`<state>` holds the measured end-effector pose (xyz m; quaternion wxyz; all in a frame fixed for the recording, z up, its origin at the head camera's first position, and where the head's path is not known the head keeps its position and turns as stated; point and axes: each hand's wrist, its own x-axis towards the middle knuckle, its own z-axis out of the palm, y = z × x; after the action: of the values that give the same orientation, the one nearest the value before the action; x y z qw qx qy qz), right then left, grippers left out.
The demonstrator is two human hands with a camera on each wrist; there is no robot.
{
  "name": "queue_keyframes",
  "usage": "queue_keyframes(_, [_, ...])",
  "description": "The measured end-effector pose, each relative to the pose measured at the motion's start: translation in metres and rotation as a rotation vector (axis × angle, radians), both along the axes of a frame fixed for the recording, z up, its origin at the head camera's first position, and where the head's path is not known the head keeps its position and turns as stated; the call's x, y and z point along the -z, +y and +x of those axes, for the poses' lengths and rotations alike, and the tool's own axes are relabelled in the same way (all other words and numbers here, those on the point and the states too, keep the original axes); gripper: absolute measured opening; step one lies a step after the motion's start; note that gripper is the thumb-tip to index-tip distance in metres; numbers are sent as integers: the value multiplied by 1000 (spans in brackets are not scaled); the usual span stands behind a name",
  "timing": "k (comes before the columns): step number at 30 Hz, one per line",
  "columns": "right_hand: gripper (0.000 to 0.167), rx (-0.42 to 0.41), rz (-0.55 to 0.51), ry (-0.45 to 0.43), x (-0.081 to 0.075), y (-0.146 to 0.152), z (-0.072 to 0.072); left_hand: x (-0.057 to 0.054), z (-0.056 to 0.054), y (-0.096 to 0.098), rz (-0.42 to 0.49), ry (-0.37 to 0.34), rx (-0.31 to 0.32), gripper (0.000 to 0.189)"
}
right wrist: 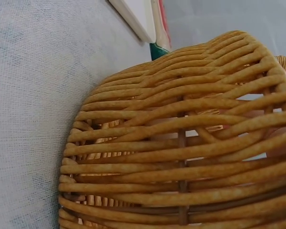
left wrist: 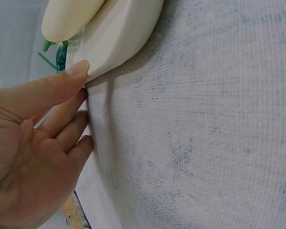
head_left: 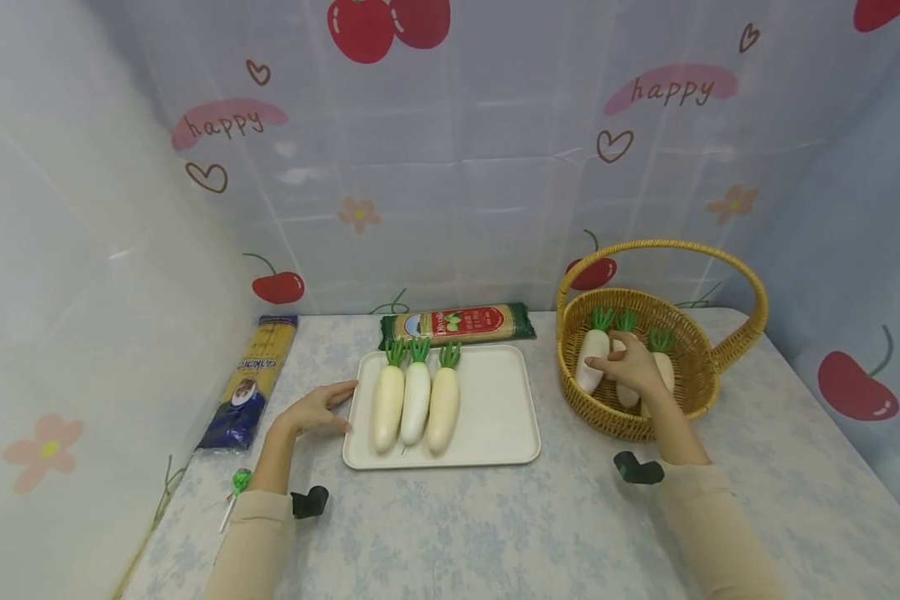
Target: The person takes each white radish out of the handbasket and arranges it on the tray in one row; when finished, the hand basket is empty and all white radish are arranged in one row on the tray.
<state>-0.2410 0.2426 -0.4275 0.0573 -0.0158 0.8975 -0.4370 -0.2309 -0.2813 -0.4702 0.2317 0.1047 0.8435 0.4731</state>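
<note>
On the white tray lie several white radishes side by side with green tops, among them a pale one. My left hand is at the tray's left edge. In the left wrist view its thumb touches the rim, the other fingers extended beside it. My right hand reaches into the wicker basket. Its thumb and fingers pinch the leftmost white radish, whose green top points to the back. Two more radishes there are partly covered by this hand. The basket wall hides most of it in the right wrist view.
Behind the tray lies a green-ended noodle pack. A blue and yellow pasta pack is at the left, with a green lollipop nearer me. The basket's tall handle arches above it. Printed curtains enclose the table.
</note>
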Motion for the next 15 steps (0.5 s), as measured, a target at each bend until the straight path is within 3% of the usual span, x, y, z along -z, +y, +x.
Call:
queue_keyframes(5, [83,-15,-6,-22,5,-1,-4,0,0,1,1,-5,-1,90])
queue_keyframes(15, [84,-47,125,3,10,-6,-9,0,1,1,-5,4,7,89])
